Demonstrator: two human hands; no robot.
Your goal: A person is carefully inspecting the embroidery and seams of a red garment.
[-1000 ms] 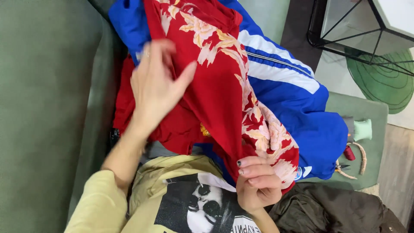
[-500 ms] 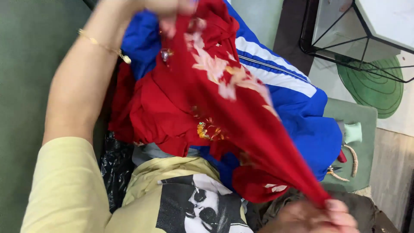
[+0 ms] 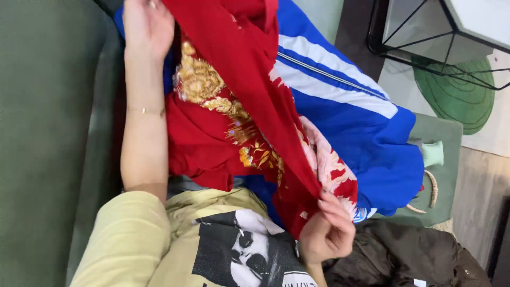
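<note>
A red garment (image 3: 239, 69) with gold embroidery and a pale floral lining hangs stretched between my two hands. My left hand (image 3: 146, 26) grips its upper part near the top edge of the view, arm raised, a thin gold bracelet on the wrist. My right hand (image 3: 326, 231) pinches its lower hem, fingers closed on the cloth, nails dark. Under it lies a blue jacket (image 3: 361, 133) with white stripes. I wear a pale yellow shirt (image 3: 175, 244) with a black-and-white print.
A green sofa (image 3: 48, 133) fills the left side. A dark olive garment (image 3: 404, 255) lies at the lower right. A black wire-frame table (image 3: 446, 37) stands at the upper right over a green round rug (image 3: 457, 95). A pale green handled object (image 3: 433, 154) rests on a green cushion.
The red garment has been turned, showing its gold embroidery. My left hand stayed raised at the top; my right hand rose from the bottom edge, still on the hem.
</note>
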